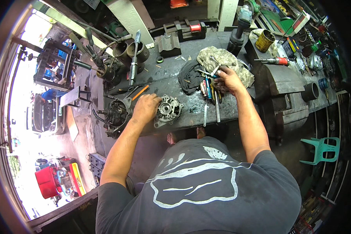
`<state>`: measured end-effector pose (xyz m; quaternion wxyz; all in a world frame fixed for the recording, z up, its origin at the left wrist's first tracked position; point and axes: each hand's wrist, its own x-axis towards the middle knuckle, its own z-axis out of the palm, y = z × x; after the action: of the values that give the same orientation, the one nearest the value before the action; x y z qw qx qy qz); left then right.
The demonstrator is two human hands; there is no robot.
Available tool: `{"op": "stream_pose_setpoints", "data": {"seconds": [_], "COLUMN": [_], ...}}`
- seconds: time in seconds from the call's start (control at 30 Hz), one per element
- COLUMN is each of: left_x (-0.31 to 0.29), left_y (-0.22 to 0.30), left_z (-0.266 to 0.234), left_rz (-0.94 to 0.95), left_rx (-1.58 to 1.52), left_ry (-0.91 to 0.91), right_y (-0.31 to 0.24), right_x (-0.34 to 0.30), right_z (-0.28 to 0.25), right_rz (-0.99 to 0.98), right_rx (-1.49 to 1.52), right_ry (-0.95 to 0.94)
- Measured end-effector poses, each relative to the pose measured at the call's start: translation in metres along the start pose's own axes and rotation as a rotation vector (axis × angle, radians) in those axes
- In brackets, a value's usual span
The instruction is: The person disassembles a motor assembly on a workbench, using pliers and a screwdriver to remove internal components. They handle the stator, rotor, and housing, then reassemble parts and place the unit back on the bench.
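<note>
On the dark workbench, a round metal alternator housing lies near the front edge with its central bearing hole facing up. The curled fingers of my left hand grip its left rim. My right hand is closed on a small shiny hand tool, its exact kind mostly hidden by the fingers. Below that hand lie several screwdrivers and slim tools. A crumpled pale rag and a black cloth surround the tools. Left of my left hand sits a second, dark alternator part with wires.
A large bench vise stands at the right, with a yellow can behind it. Metal cylinders and a container of tools stand back left. An orange stick lies nearby. A green plastic chair is at far right.
</note>
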<state>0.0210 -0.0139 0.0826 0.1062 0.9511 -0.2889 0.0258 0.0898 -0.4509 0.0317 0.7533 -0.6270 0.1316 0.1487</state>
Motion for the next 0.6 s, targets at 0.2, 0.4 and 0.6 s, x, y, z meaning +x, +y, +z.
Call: {"op": "stream_pose_setpoints", "data": {"seconds": [0.2,0.4,0.6], "left_x": [0.001,0.005,0.010], "left_y": [0.009,-0.002,-0.009], "left_z": [-0.002,-0.002,-0.008], "left_rz": [-0.103,0.194,0.110], "left_rx": [0.037,0.095,0.023], "left_ry": [-0.032,0.037,-0.094], "right_y": [-0.016,0.032,0.056], "right_x": [0.001,-0.072,-0.174], "right_z": [-0.020,0.001,-0.018], "right_rz": [-0.216,-0.211,-0.099], "right_rx": [-0.768,-0.778,-0.926], "right_ry": [0.125,-0.031,-0.138]}}
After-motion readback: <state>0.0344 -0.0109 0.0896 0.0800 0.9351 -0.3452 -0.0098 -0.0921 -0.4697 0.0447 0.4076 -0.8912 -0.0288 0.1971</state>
